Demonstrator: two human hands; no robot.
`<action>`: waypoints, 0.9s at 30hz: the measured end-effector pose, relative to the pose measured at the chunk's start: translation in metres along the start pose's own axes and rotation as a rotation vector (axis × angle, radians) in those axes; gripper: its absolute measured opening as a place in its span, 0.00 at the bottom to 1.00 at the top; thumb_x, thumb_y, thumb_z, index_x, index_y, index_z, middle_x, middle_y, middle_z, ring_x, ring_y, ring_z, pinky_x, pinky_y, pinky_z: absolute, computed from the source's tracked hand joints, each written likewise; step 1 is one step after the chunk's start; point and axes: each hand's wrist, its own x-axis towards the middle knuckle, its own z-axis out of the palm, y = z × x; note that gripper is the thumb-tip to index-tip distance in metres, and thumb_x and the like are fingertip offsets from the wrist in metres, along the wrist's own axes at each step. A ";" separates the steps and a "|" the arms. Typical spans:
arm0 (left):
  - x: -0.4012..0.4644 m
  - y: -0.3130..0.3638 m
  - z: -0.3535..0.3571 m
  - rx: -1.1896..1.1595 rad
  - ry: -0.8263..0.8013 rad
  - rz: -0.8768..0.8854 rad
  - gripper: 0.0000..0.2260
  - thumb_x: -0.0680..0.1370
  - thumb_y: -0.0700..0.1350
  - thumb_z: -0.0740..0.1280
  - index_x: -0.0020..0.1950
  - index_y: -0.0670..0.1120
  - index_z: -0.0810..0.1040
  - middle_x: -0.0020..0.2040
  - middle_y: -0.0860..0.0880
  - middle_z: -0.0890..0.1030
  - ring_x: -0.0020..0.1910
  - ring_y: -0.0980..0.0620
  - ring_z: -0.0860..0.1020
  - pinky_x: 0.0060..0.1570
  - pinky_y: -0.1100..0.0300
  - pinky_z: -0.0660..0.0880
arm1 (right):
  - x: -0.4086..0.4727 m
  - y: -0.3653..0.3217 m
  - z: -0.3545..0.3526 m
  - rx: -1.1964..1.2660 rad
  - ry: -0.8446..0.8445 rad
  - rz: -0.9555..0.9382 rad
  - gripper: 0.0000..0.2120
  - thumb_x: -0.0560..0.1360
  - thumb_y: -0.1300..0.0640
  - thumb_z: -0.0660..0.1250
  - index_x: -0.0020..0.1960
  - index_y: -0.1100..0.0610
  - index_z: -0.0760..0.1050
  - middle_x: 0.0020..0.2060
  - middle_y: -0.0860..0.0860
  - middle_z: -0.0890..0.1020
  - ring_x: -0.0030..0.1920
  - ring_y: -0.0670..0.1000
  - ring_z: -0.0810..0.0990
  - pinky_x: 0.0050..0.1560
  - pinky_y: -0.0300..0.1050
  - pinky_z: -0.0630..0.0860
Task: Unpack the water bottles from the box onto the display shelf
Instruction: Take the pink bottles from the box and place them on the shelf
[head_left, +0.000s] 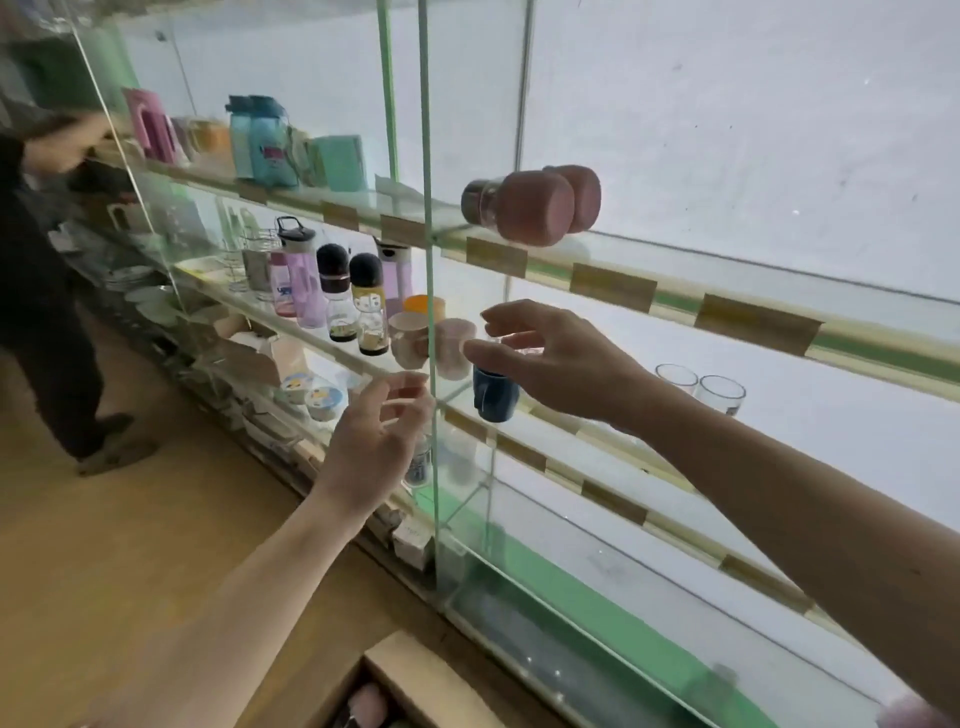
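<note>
Two pink-capped water bottles (524, 208) are set on the upper glass shelf (727, 296); something pink (366, 706) is seen in the cardboard box (421, 673). The left hand (374, 441) is held spread; the right hand (550, 358) cannot be told.

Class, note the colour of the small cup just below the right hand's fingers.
Dark blue. The small cup shows best in the head view, the only one given.

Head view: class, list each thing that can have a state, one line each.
Brown cardboard box: open.
Two clear bottles with pink caps: capped, lying on their sides.
Left hand: open, empty.
Right hand: fingers curved over dark blue cup; grip unclear.
Two clear drinking glasses: upright, empty.
</note>
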 end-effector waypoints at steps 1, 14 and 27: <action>-0.012 -0.009 -0.004 0.004 -0.008 -0.019 0.09 0.79 0.48 0.63 0.60 0.51 0.75 0.54 0.56 0.78 0.52 0.65 0.75 0.41 0.72 0.69 | -0.005 0.001 0.010 0.025 -0.028 0.000 0.26 0.73 0.40 0.66 0.67 0.51 0.71 0.61 0.45 0.77 0.58 0.46 0.77 0.55 0.42 0.75; -0.067 -0.127 -0.039 0.071 0.153 -0.371 0.11 0.79 0.47 0.64 0.61 0.49 0.76 0.57 0.54 0.78 0.52 0.62 0.76 0.45 0.72 0.68 | 0.004 0.040 0.150 0.149 -0.411 0.059 0.29 0.72 0.38 0.66 0.69 0.49 0.69 0.63 0.44 0.76 0.60 0.44 0.75 0.61 0.45 0.73; -0.109 -0.270 0.007 0.079 0.266 -0.886 0.09 0.80 0.48 0.62 0.58 0.49 0.75 0.57 0.49 0.78 0.56 0.52 0.76 0.53 0.59 0.70 | 0.029 0.154 0.272 0.090 -0.885 0.167 0.33 0.74 0.38 0.65 0.73 0.53 0.64 0.64 0.49 0.74 0.60 0.48 0.75 0.62 0.49 0.73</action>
